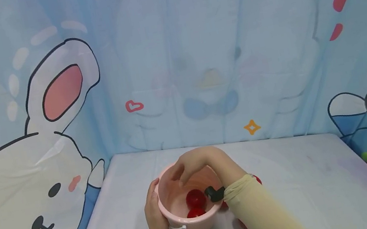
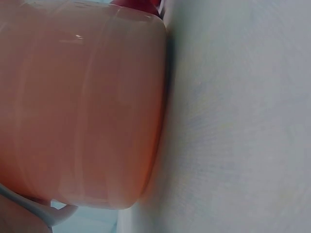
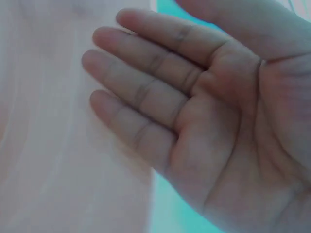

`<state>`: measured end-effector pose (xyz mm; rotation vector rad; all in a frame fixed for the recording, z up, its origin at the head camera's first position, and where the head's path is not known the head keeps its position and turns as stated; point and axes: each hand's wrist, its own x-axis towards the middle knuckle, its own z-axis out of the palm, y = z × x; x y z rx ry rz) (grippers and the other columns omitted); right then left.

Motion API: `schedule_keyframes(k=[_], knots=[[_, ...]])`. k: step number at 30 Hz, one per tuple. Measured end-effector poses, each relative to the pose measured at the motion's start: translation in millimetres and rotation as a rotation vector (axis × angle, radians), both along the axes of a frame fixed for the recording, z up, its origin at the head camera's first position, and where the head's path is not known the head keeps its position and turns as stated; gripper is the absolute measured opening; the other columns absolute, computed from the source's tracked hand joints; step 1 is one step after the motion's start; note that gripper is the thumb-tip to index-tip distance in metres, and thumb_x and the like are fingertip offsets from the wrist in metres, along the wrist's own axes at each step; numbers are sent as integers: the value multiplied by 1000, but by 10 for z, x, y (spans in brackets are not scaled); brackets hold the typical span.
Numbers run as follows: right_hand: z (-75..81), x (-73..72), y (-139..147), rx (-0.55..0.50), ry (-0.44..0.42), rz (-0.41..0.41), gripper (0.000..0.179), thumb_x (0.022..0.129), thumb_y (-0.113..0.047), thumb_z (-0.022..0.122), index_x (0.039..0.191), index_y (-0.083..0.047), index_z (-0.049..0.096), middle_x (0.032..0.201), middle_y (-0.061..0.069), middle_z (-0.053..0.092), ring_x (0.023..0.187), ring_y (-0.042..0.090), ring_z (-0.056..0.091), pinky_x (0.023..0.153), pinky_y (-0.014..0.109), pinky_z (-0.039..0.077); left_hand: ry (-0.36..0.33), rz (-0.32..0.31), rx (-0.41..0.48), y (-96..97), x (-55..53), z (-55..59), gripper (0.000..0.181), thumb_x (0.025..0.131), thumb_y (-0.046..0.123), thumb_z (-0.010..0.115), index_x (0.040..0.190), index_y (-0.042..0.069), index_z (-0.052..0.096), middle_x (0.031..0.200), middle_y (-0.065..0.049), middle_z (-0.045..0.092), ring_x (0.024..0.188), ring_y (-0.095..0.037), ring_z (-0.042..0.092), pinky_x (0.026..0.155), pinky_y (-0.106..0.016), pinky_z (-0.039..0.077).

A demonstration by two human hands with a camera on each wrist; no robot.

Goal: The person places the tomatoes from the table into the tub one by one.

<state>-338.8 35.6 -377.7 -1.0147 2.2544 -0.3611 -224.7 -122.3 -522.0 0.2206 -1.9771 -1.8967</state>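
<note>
A pink bucket (image 1: pixel 193 228) stands upright on the white table, and its outer wall (image 2: pixel 87 107) fills much of the left wrist view. My left hand (image 1: pixel 155 214) holds the bucket's left side, its fingers bent along the outside near the rim. Over the bucket's mouth reaches my right hand (image 1: pixel 193 163), fingers pointing down inside the far wall. The palm of the right hand (image 3: pixel 204 107) is bare, with fingers nearly straight and nothing held. Inside lie two shiny red balls (image 1: pixel 195 199), the nearer one partly hidden by the rim.
Beside the bucket, red round things (image 1: pixel 258 179) show partly behind the right sleeve (image 1: pixel 257 207). A white handle end (image 1: pixel 179 227) sits on the bucket's front. The white tabletop (image 1: pixel 327 187) reaches back to a blue cartoon curtain (image 1: pixel 208 45).
</note>
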Motion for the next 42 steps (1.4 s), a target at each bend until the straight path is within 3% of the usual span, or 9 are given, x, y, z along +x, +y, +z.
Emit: schedule_keyframes(k=[4, 8, 14, 19, 23, 28, 33, 42], knots=[[110, 18, 168, -86, 13, 20, 44, 93, -37, 65, 135, -28, 61, 134, -7, 64, 126, 9, 56, 107, 37, 48, 4, -3, 3, 2, -5, 8, 50, 104, 53, 30, 141, 28, 53, 148, 9, 52, 142, -18, 44, 114, -50, 38], [198, 64, 438, -166, 36, -33, 46, 93, -38, 65, 137, -23, 60, 135, -4, 64, 126, 10, 58, 107, 39, 48, 19, -7, -2, 1, -9, 3, 49, 104, 51, 29, 140, 28, 53, 147, 10, 53, 141, -15, 46, 113, -48, 40], [230, 144, 1009, -241, 65, -176, 44, 93, -37, 66, 135, -29, 60, 135, -8, 62, 129, 16, 56, 102, 41, 52, 35, -9, -27, 16, 3, -1, 47, 105, 49, 26, 139, 32, 54, 144, 13, 54, 138, -13, 48, 110, -43, 43], [137, 180, 1571, -275, 46, -317, 45, 92, -40, 67, 135, -32, 58, 136, -6, 61, 126, 20, 59, 102, 42, 53, 18, 1, -34, 17, 8, 0, 44, 105, 51, 27, 136, 38, 55, 141, 16, 56, 133, -9, 52, 104, -24, 46], [-38, 227, 1958, -252, 62, -385, 48, 92, -42, 66, 138, -29, 57, 137, -2, 61, 126, 23, 59, 102, 47, 51, 35, 16, -29, 10, 8, 2, 43, 105, 49, 28, 135, 36, 57, 138, 16, 59, 130, -7, 53, 99, -13, 44], [-368, 332, 2264, -244, 28, -482, 53, 90, -44, 67, 140, -28, 55, 140, 2, 59, 133, 30, 52, 104, 55, 47, 51, 19, -23, 6, 23, 10, 44, 106, 46, 27, 135, 34, 58, 139, 13, 59, 130, -6, 53, 99, -11, 43], [-748, 437, 2385, -292, -25, -570, 60, 90, -40, 69, 144, -21, 51, 145, 8, 54, 137, 36, 47, 106, 60, 44, 39, 1, 2, -6, 23, 3, 43, 106, 46, 27, 135, 37, 57, 140, 14, 58, 131, -6, 52, 100, -13, 44], [-1292, 536, 2417, -374, 36, -779, 79, 79, -46, 78, 147, -22, 47, 152, 14, 45, 142, 47, 36, 103, 63, 45, 25, -4, 7, 4, 37, 9, 46, 106, 49, 26, 136, 34, 57, 140, 15, 58, 130, -5, 51, 99, -12, 43]])
